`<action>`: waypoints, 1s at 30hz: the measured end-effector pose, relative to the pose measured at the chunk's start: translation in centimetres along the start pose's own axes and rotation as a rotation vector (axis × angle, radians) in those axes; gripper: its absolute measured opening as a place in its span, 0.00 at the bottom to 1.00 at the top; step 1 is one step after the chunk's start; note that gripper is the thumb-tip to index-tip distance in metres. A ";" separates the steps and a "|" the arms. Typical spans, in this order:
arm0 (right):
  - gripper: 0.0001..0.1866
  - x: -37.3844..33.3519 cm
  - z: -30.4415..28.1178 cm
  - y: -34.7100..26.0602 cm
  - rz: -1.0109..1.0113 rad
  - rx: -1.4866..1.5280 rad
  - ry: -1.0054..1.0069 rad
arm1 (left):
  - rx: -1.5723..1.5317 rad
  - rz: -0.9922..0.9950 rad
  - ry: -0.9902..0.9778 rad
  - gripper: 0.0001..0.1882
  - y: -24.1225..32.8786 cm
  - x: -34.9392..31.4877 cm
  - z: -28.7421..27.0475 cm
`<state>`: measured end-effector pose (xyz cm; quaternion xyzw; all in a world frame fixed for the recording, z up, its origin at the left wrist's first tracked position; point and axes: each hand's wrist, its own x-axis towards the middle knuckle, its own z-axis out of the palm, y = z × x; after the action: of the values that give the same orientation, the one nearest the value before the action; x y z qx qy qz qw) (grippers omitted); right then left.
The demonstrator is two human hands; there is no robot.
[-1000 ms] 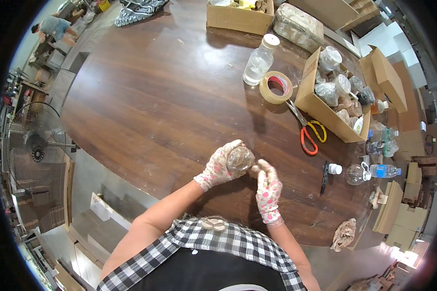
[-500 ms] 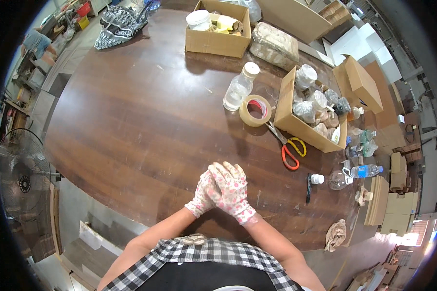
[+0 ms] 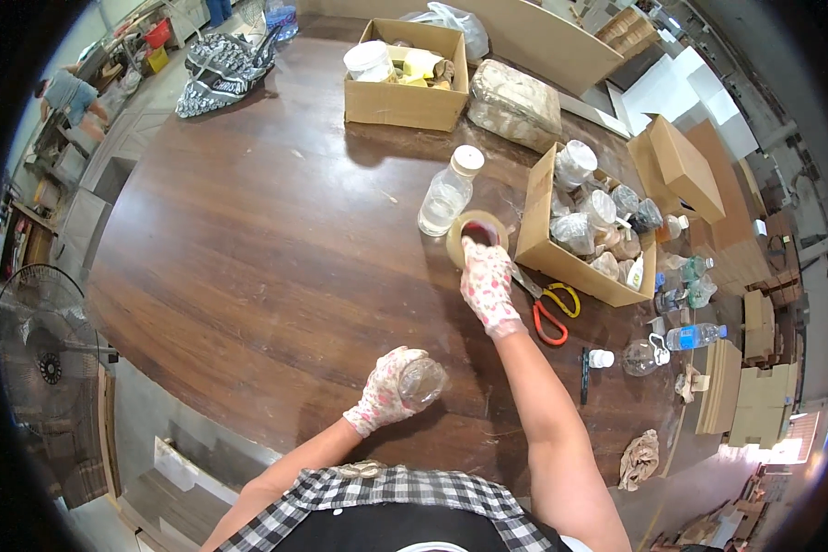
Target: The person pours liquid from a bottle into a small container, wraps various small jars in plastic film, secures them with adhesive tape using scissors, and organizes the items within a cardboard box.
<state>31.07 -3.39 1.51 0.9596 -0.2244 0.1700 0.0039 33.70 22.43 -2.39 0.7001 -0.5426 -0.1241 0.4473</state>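
Note:
My left hand (image 3: 382, 394), in a white glove with pink dots, is closed around a small clear round container (image 3: 422, 383) near the table's front edge. My right hand (image 3: 488, 281), gloved the same way, reaches forward to a roll of clear packing tape (image 3: 458, 241). Its fingers dip into the roll's hole and grip the near rim. Just behind the roll stands a clear bottle (image 3: 443, 204) with a white cap, part full of clear liquid. Scissors (image 3: 551, 313) with one red and one yellow handle lie right of my right hand, their blade tips hidden by it.
A cardboard box (image 3: 575, 262) of plastic-wrapped jars stands at the right, another box (image 3: 405, 106) farther back beside a wrapped block (image 3: 515, 101). A black marker (image 3: 585, 375), a white-capped small bottle (image 3: 601, 359) and several clear bottles line the right edge. A fan (image 3: 51, 363) stands left.
My hands were together over the near table. Now they are apart: my right has gone forward to grip the tape roll, and the clear container shows in my left.

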 end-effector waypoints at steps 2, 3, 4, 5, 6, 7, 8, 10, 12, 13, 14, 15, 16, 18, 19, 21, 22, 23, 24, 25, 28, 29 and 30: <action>0.15 -2.1 -2.1 -0.8 -0.136 0.093 -0.112 | -0.069 -0.052 0.000 0.35 -0.8 -0.9 -1.2; 0.15 -3.9 -3.3 -0.7 -0.184 0.158 -0.167 | -0.040 -0.046 -0.001 0.35 -0.9 -1.1 -1.8; 0.15 -5.7 -4.1 -0.8 -0.235 0.235 -0.226 | -0.062 -0.078 -0.027 0.35 -1.2 -1.4 -2.5; 0.15 -7.4 -5.1 -1.2 -0.317 0.290 -0.234 | -0.046 -0.070 -0.042 0.35 -1.6 -1.7 -3.1; 0.15 -9.0 -6.1 -1.3 -0.392 0.342 -0.240 | -0.035 -0.058 -0.061 0.34 -1.8 -1.9 -3.6; 0.09 -10.5 -6.9 -0.8 -0.410 0.379 -0.295 | 0.007 0.013 -0.088 0.34 -1.0 -1.2 -4.3; 0.08 -11.1 -7.3 -0.9 -0.415 0.474 -0.275 | 0.027 0.025 -0.105 0.34 -1.4 -1.3 -4.4; 0.10 -11.6 -8.6 -1.2 -0.282 0.535 -0.149 | -0.176 -0.062 -0.149 0.34 -2.0 -0.7 -4.5; 0.15 -12.3 -8.4 -1.7 -0.113 0.467 0.053 | -0.151 -0.039 -0.173 0.35 -1.6 -0.3 -4.8; 0.17 -12.2 -8.9 -2.6 0.054 0.445 -0.001 | -0.228 -0.027 -0.200 0.35 -1.8 0.1 -4.7; 0.20 -11.9 -9.3 -3.4 0.220 0.420 -0.054 | -0.304 -0.014 -0.226 0.35 -2.0 0.6 -4.7; 0.25 -12.6 -8.6 -3.0 0.282 0.425 -0.144 | -0.309 0.063 -0.267 0.36 -2.1 1.4 -4.8; 0.25 -13.0 -8.6 -3.1 0.287 0.425 -0.142 | -0.309 0.065 -0.272 0.36 -2.0 2.2 -4.8; 0.25 -13.6 -8.5 -3.1 0.337 0.398 -0.270 | -0.414 0.154 -0.378 0.36 -1.6 3.7 -4.7; 0.24 -14.6 -7.6 -2.4 0.313 0.436 -0.222 | -0.435 0.115 -0.443 0.35 -0.7 4.5 -4.6; 0.23 -14.8 -6.9 -2.1 0.288 0.435 -0.228 | -0.521 0.048 -0.541 0.34 0.0 5.8 -4.5; 0.23 -14.5 -6.7 -2.2 0.257 0.436 -0.229 | -0.601 -0.020 -0.636 0.33 0.0 6.3 -4.4; 0.21 -14.0 -6.8 -2.4 0.245 0.437 -0.204 | -0.455 0.064 -0.671 0.32 -0.6 6.7 -3.9; 0.21 -13.9 -6.5 -2.2 0.251 0.441 -0.207 | -0.456 0.060 -0.678 0.32 -0.7 6.9 -3.9; 0.21 -13.7 -6.3 -1.9 0.177 0.458 -0.199 | -0.580 -0.020 -0.681 0.32 -0.5 7.2 -4.0; 0.19 -12.9 -6.2 -1.4 0.071 0.498 -0.177 | -0.606 -0.095 -0.778 0.33 -0.9 7.6 -3.7; 0.20 -12.8 -5.8 -1.1 0.055 0.539 -0.166 | -0.597 -0.090 -0.754 0.33 -0.9 7.4 -3.6; 0.20 -12.8 -5.5 -0.8 0.039 0.579 -0.153 | -0.589 -0.083 -0.730 0.33 -0.9 7.1 -3.5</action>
<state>18.84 3.34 2.55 0.9263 -0.1846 0.1540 -0.2901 39.27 18.01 1.15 0.4753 -0.5776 -0.5286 0.4013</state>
